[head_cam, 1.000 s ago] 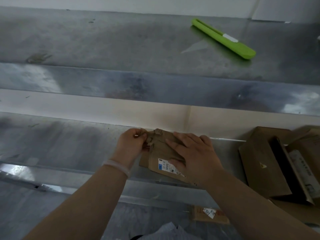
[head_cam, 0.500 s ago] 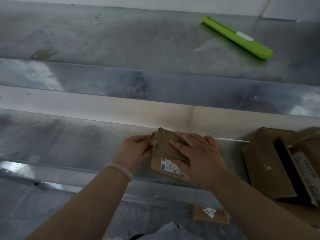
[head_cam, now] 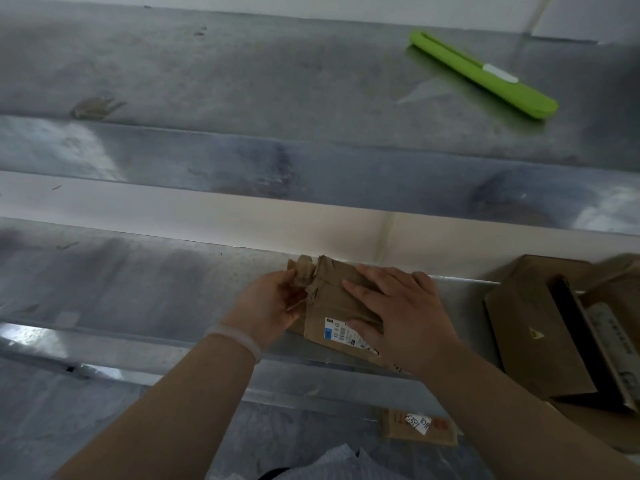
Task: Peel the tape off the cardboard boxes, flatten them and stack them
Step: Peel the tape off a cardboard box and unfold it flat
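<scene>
Steel shelf (head_cam: 121,278) runs under the grip of the left hand (head_cam: 266,306) and off to that grip's left, dull grey and scuffed. Just behind the grip is a pale cream wall strip (head_cam: 173,209), with a vertical seam (head_cam: 385,233) up and right of the grip. Higher and farther back sits an upper steel shelf (head_cam: 242,71). Its folded front edge (head_cam: 311,168) has soft glare patches at both ends (light source not visible). White wall (head_cam: 311,6) at the very top. Below the grip, nearer the camera, a grey mottled surface (head_cam: 52,427): floor or shelf, cannot tell.

You've got a small matt brown cardboard box (head_cam: 341,306), creased, glossy white paper label (head_cam: 341,336); dull scuffed grey sheet-metal shelf (head_cam: 138,285); smooth bright-green plastic cutter (head_cam: 483,74).
</scene>
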A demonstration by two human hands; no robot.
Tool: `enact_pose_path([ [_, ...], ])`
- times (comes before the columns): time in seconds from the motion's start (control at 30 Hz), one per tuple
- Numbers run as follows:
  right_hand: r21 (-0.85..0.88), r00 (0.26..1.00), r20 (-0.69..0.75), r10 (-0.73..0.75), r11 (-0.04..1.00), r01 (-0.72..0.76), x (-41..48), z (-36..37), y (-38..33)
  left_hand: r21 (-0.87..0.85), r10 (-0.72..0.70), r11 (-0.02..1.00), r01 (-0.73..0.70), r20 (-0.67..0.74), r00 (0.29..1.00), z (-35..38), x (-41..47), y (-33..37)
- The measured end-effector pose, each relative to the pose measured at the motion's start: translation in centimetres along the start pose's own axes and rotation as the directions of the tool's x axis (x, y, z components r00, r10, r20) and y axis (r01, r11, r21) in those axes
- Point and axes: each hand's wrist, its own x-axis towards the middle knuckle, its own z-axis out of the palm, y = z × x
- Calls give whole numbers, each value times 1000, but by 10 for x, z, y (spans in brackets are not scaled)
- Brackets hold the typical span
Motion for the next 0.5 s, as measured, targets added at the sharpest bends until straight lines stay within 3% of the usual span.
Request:
enact_pose_path([
  [0.13,8,1000,-15,1,1000,-1,0,0,0,102,1,995,0,-11,1000,2,3,0],
  [0.23,18,1000,-20,8,1000,-8,1,-1,0,81,40,996,-40,2,999,3,7,-3],
  [0.3,22,1000,-20,10,1000,-10,1,-1,0,223,162,964,-143,-69,984,3,8,-3],
  [0.4,14,1000,-8,9,1000,-9,0,-1,1,667,475,677,-311,-73,877,1,6,0],
  [0.43,13,1000,-4,10,1000,-10,0,-1,1,721,519,610,-328,-51,853,1,6,1],
  [0.5,7,1000,7,14,1000,-14,0,-1,2,726,499,602,-332,-17,867,3,5,0],
])
